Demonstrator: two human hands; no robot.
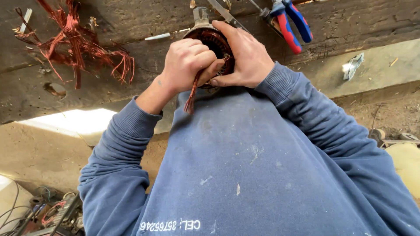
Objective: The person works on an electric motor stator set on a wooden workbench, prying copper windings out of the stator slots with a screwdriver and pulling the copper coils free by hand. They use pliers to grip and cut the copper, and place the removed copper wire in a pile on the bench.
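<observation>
A round motor stator (215, 40) with dark copper windings rests against the edge of a worn wooden bench (131, 26), close to my chest. My left hand (186, 63) is closed in a fist around a bundle of copper wire (192, 94) that comes out of the stator, its cut end hanging below my fist. My right hand (247, 57) wraps over the stator's right side and holds it. Both arms are in blue sweatshirt sleeves.
A tangled heap of pulled copper wire (76, 46) lies on the bench at the left. Red-and-blue-handled pliers (291, 22) lie at the top right beside a metal tool (225, 13). A crumpled scrap (352, 65) sits on a concrete ledge. Cables and clutter are on the floor at bottom left.
</observation>
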